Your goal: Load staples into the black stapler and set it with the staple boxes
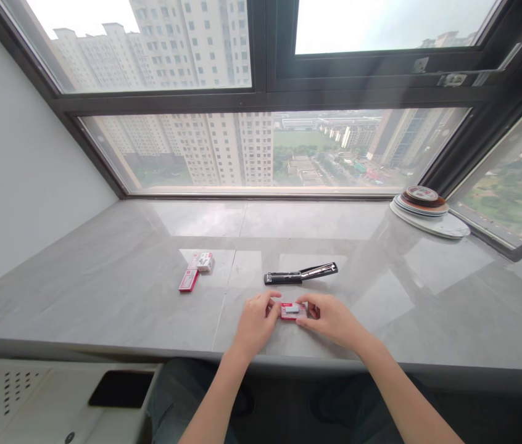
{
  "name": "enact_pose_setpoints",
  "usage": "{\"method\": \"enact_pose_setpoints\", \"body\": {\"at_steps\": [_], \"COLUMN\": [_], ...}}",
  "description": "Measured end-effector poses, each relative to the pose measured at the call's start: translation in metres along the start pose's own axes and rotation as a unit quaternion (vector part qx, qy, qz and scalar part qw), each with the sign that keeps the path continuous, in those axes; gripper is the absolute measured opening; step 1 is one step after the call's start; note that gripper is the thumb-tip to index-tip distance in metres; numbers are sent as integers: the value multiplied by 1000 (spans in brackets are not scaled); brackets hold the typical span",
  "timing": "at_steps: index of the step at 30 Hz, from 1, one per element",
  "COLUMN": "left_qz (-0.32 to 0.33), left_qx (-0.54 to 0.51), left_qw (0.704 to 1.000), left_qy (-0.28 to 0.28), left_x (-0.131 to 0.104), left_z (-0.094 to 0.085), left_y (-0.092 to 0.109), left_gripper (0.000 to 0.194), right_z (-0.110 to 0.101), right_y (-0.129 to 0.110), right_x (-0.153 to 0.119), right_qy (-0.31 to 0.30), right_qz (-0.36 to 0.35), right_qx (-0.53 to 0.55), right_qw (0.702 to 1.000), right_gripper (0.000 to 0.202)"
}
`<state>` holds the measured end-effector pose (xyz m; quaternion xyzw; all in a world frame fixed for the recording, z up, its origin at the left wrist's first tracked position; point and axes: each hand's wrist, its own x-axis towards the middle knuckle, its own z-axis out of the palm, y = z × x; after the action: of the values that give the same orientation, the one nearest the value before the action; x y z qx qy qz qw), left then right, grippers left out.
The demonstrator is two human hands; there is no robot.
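Forearms [388,376] extended; right fingers [314,300] pinch the red box [291,316], left fingers' [272,302] closure indeterminable; grey strip [292,309] atop best kept level

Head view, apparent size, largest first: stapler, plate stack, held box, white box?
1. plate stack
2. stapler
Then, unranked: held box and white box; too close, with fingers at the nearer one's edges.
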<state>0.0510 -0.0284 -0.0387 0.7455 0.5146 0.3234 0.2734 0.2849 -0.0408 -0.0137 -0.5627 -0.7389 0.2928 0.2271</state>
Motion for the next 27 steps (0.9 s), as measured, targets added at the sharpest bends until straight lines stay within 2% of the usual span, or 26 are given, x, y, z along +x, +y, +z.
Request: {"method": "enact_pose_setpoints", "body": {"at_steps": [3, 6, 8, 11, 13, 17, 20, 27], "left_qz": [-7, -5, 2, 13, 27, 42, 35, 35], "left_qx": [9, 62, 85, 91, 83, 73, 76, 69], "left_qw": [999, 991, 991, 995, 996, 996, 997, 997], "left_qy": [37, 116, 106, 42, 19, 3, 2, 12], "left_x": [9, 32, 49, 60, 56, 36, 28, 28], "left_z": [-11, -20, -21, -16, -12, -7, -7, -7], "left_y": [-9, -21, -28, -33, -33, -29, -24, -23], "left_gripper": [24, 36, 44, 31, 25, 26, 26, 24], "right_z": [-1, 1, 4, 7, 8, 7, 7, 9], "right_y": [-8, -17, -21, -23, -21, -16, -14, -19], "right_x": [3, 9, 14, 21, 25, 37, 45, 46], "right_qy": [19, 20, 6, 5, 38, 98, 80, 59], "right_qz": [-8, -25, -36, -56, -66, -56, -62, -68], "right_qx": [-18, -20, -18, -15, -9, -7, -16, -53], "right_qw": [1000, 999, 999, 998, 997, 994, 995, 995], "right_gripper": [44, 31, 24, 23, 24, 28, 26, 25]}}
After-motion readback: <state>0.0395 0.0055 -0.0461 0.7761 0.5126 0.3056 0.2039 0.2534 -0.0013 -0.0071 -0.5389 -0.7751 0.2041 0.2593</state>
